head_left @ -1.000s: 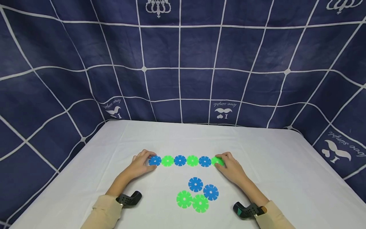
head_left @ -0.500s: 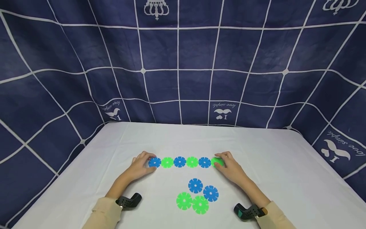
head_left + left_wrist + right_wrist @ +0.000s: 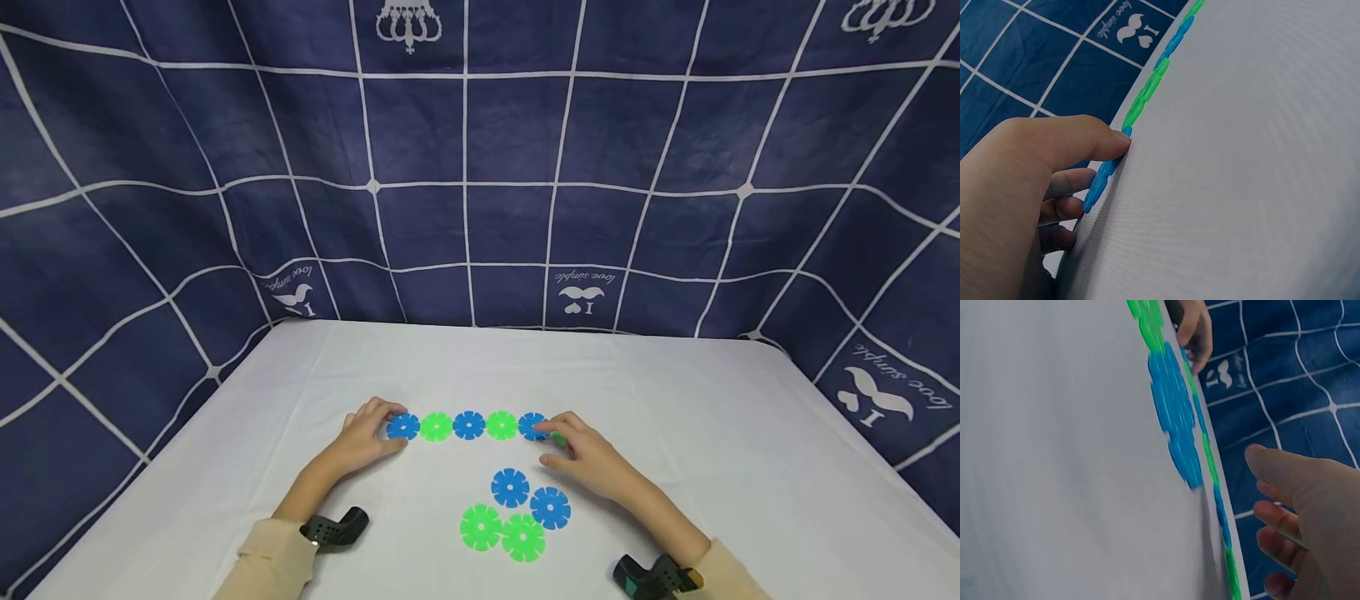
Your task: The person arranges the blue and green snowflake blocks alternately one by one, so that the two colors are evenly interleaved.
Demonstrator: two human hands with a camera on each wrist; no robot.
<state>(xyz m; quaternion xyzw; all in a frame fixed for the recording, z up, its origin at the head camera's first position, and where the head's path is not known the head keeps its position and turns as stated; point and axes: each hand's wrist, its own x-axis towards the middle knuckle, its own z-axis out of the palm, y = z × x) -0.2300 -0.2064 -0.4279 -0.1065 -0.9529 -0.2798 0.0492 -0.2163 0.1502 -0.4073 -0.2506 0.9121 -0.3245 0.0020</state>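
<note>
A row of flat, notched plastic discs, alternating blue and green, runs across the white table. At its left end my left hand (image 3: 367, 435) pinches the blue disc (image 3: 403, 427) between thumb and fingers; the left wrist view shows the thumb (image 3: 1113, 142) on that disc's edge. My right hand (image 3: 596, 467) hovers at the row's other end, fingers spread and holding nothing. It partly hides the last green disc (image 3: 558, 438) and overlaps the blue disc (image 3: 532, 426) beside it in the head view.
Nearer me lie loose discs: a blue one (image 3: 510, 487), another blue one (image 3: 551, 507), a green one (image 3: 481, 527) and a second green one (image 3: 523, 537). A dark blue curtain (image 3: 510, 221) with white lines hangs behind the table (image 3: 480, 358).
My right hand has let go of the green end disc and shifted left and toward me. The left hand keeps its hold, and the discs stay in place.
</note>
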